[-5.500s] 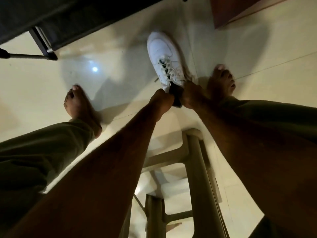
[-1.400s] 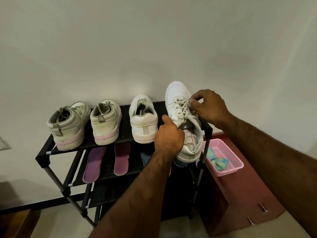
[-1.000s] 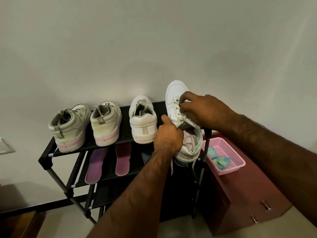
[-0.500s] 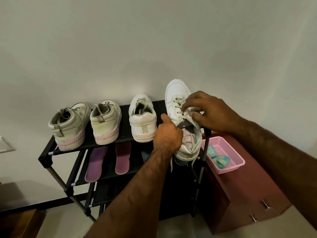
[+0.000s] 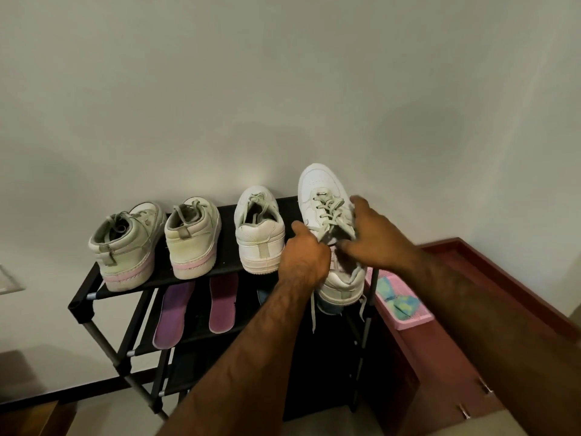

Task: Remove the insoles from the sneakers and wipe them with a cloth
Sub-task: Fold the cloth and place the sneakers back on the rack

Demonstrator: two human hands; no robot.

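Rack (image 5: 81, 305), top shelf: three sneakers (image 5: 193, 243) in a row, fourth sneaker (image 5: 317, 184) at their 3 o'clock. Shelf below: two insoles (image 5: 172, 313). Cabinet (image 5: 440, 388) at rack's 3 o'clock, carrying basket (image 5: 412, 324) with cloth (image 5: 397, 298) inside.

Left hand (image 5: 303, 259) curled, right hand (image 5: 374, 243) outstretched.

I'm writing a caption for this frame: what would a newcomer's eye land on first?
Two bare hands meet on the white sneaker at the right end of the top shelf of the black rack: the left hand grips its side, the right hand rests on its laces. Next come two purple insoles on the shelf below, and a pink basket with a blue-green cloth to the right.
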